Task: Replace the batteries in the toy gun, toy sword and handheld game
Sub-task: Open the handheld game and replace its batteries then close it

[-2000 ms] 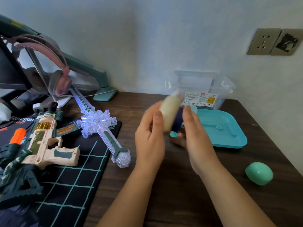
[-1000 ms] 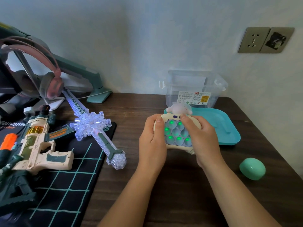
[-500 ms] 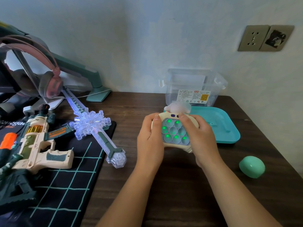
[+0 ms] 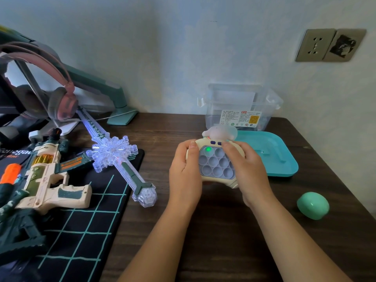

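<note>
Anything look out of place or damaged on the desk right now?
Nothing stands out. The left hand and right hand grip the game, one bubble lit green; sword and gun look intact.

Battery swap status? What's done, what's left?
Looks done: toy sword glows. In hand: handheld game, gripped by left hand and right hand, one bubble lit green, so likely powered. Left: toy gun lies on the mat; battery state can't be told.
</note>
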Available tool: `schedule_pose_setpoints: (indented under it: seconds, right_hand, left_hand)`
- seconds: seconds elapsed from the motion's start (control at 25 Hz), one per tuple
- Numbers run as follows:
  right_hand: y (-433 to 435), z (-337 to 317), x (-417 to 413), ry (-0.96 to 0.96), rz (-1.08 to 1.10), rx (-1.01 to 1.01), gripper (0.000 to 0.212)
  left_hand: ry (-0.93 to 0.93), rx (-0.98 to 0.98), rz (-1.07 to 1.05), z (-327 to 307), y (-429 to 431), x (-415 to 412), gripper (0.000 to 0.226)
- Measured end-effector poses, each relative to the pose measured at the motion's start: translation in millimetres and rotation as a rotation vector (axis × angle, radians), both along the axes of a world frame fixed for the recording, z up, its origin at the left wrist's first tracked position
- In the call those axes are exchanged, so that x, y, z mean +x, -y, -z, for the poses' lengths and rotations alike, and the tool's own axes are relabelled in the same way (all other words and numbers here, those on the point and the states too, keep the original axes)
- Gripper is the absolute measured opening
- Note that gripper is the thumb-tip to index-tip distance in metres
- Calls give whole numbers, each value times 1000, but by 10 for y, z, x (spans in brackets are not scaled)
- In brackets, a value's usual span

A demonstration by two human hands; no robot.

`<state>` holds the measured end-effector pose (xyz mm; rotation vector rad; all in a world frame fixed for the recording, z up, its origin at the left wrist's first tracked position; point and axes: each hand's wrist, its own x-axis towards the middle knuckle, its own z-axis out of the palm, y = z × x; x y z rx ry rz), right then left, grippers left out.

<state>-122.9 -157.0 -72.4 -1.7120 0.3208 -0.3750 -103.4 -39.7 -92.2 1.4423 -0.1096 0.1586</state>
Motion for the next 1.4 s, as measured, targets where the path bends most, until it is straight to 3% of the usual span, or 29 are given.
schedule_pose_setpoints:
  seconds: [0.36,0.52,1.16,1.32,1.4]
  right_hand:
    - [16,0,1,-18,55,40,20]
    - [4,13,7,-24,80,-7,31]
    - [-28,14,-3,-5,68,-13,23]
    - [-44,-20,-6,26,25,101,20]
    - [-45,-12,-4,27,-12,178,19]
  left_hand:
    - [9,51,17,-9,19,-25,24]
    - [23,68,-3,-10,16,-19,23]
    - [9,28,12,-29,8,-15,26]
    - [-76,-32,7,5,-15,32,28]
    - [-188,-113,11,-16,-34,72,40]
